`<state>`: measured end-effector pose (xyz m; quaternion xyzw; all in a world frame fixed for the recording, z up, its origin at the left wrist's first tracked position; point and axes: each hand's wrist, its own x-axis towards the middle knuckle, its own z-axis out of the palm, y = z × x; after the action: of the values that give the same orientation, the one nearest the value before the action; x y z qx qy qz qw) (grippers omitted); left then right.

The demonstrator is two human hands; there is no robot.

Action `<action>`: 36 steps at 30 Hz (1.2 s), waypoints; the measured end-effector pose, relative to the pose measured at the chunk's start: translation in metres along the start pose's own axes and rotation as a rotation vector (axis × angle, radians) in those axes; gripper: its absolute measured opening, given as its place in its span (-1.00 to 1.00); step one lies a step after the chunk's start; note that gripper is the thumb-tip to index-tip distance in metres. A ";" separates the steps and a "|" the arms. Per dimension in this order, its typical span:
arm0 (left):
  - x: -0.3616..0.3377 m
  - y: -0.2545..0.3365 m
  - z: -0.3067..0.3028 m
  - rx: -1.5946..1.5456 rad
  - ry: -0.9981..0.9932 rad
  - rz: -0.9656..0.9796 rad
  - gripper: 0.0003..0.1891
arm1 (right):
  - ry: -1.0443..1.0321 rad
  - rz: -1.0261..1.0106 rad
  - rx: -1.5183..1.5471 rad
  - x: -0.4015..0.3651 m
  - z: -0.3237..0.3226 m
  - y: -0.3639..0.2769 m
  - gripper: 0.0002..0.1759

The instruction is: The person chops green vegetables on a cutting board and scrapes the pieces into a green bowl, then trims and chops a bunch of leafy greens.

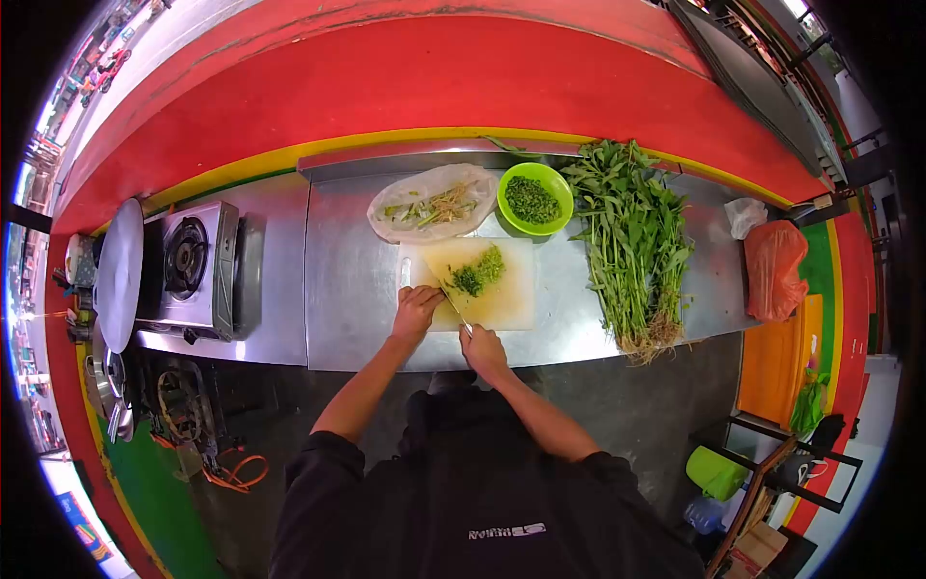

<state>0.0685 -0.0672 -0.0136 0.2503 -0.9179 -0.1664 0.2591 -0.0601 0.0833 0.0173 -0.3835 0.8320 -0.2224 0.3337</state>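
My right hand [485,353] is wrapped round the handle of a knife [456,308], whose blade points up and left over the cutting board [516,314]. Beside the blade tip, my left hand [419,312] rests on the board's left part with its fingers curled together; what they hold, if anything, is too small to make out. Chopped greens [479,273] lie in a small heap on the board just beyond the blade. Behind the board stand a green bowl [533,199] of chopped greens and a clear plastic bag [431,204] with roots and stem pieces.
Leafy stalks with roots [632,241] lie on the metal counter [362,299] right of the board. A red plastic bag [774,270] sits at the right end. A gas stove [189,265] and a large round lid [120,275] are at the left.
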 end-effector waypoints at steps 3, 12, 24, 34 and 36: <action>0.002 0.003 -0.001 0.016 -0.018 -0.019 -0.82 | 0.033 0.000 -0.037 0.011 -0.003 -0.012 -0.44; -0.004 -0.002 0.005 -0.026 -0.017 -0.044 -0.75 | -0.006 -0.006 0.007 0.006 0.000 -0.006 -0.45; -0.002 -0.003 0.001 -0.004 -0.030 -0.015 -0.77 | 0.040 -0.015 -0.036 0.016 0.004 -0.013 -0.46; -0.004 0.004 -0.002 -0.027 -0.021 -0.066 -0.81 | 0.044 0.014 0.076 -0.006 0.009 0.001 -0.48; -0.002 0.005 -0.003 -0.031 -0.014 -0.062 -0.80 | 0.047 -0.003 0.090 -0.007 0.011 0.001 -0.48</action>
<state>0.0706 -0.0627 -0.0098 0.2734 -0.9088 -0.1903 0.2514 -0.0489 0.0881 0.0117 -0.3639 0.8281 -0.2691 0.3309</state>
